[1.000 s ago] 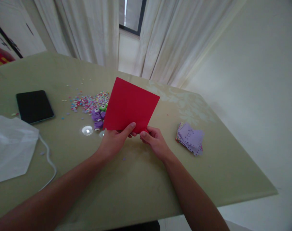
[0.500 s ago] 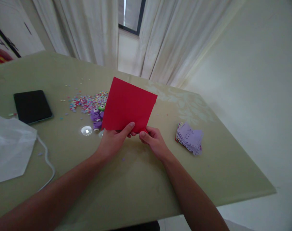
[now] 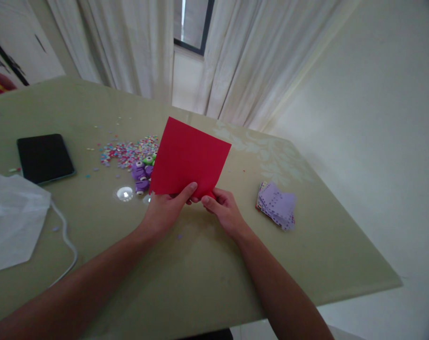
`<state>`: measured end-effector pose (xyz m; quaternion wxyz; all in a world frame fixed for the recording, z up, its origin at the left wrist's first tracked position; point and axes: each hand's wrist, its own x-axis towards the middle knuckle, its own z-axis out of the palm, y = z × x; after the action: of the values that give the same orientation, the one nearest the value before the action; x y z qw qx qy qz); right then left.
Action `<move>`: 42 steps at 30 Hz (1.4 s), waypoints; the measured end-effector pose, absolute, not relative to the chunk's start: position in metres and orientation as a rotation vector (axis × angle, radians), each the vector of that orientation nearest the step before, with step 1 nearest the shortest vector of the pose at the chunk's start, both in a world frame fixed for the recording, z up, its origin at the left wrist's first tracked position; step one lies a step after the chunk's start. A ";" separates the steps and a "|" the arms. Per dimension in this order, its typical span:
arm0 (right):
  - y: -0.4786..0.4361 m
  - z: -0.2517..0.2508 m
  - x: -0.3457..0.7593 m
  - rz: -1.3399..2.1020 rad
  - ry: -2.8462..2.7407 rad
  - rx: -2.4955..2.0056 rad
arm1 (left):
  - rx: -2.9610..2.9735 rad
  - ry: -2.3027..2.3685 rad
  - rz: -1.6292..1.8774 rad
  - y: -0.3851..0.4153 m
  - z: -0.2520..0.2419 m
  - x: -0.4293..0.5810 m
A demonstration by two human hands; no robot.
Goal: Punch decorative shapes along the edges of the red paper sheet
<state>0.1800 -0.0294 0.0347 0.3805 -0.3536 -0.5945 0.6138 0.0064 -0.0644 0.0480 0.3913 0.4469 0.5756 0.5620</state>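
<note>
A square sheet of red paper (image 3: 189,157) stands tilted above the table, held by its near edge. My left hand (image 3: 166,209) pinches that edge with the thumb on the front of the sheet. My right hand (image 3: 224,209) is closed beside it at the sheet's lower right corner, around a small red thing that I cannot make out. Behind the sheet lie small purple and green craft punches (image 3: 142,171), partly hidden by it, and a scatter of coloured paper confetti (image 3: 127,150).
A stack of punched paper squares, lilac on top (image 3: 277,205), lies to the right. A dark tablet (image 3: 44,157) and a white bag (image 3: 12,221) with a cord (image 3: 66,245) lie at the left. The green table (image 3: 200,274) ends close on the right. Curtains hang behind.
The red sheet and both hands have barely shifted; my right hand has edged slightly left toward the left hand. The view has drifted a little.
</note>
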 end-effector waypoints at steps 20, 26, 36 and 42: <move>-0.002 0.039 0.210 1.389 -0.920 -0.798 | 1.110 1.475 1.384 -0.064 0.047 0.001; -0.006 0.047 0.210 1.189 -1.122 -0.838 | 1.199 1.305 1.195 -0.055 0.034 -0.006; -0.009 0.031 0.197 1.274 -0.980 -0.859 | 1.048 1.099 1.353 -0.053 0.029 -0.010; -0.021 0.018 0.184 1.260 -1.117 -0.806 | 1.105 1.077 1.306 -0.061 0.033 0.006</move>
<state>0.1836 -0.0211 0.0183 0.5952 -0.3470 -0.4807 0.5424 0.0064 -0.0613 0.0327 0.5313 0.4632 0.4512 0.5474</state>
